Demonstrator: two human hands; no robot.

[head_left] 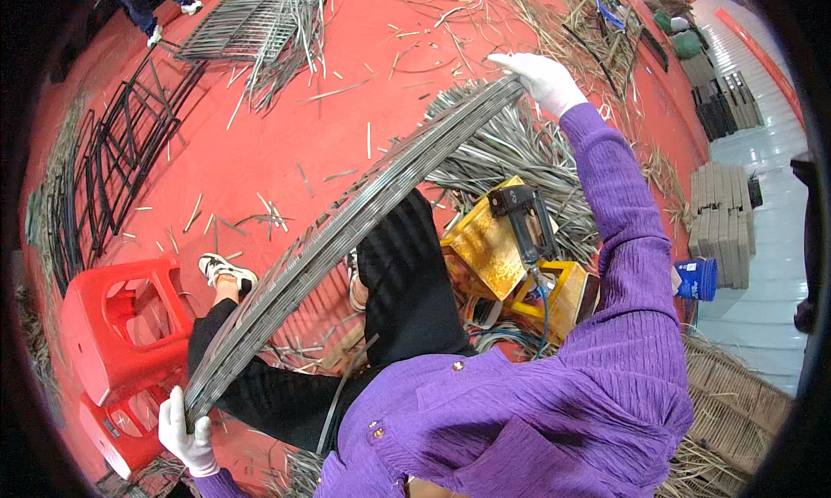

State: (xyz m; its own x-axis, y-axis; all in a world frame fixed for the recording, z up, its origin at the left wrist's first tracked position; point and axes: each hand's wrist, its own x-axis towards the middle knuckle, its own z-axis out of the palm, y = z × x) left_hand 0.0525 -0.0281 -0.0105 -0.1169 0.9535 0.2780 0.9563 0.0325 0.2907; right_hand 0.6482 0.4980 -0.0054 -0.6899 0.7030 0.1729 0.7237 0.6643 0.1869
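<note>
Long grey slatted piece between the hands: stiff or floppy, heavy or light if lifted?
Grey slatted piece: probably fairly stiff, spanning left hand to right hand without obvious sag, though the lens bends edges. Likely light enough to lift by hand, seemingly held only near its ends. Might snag, given its ridged surface.

Glossy red plastic stools (91, 329) stand on the red floor (260, 152) at left, while a round blue plastic bucket (698, 279) sits near stacked grey-brown rectangular panels (721, 212) at right.
</note>
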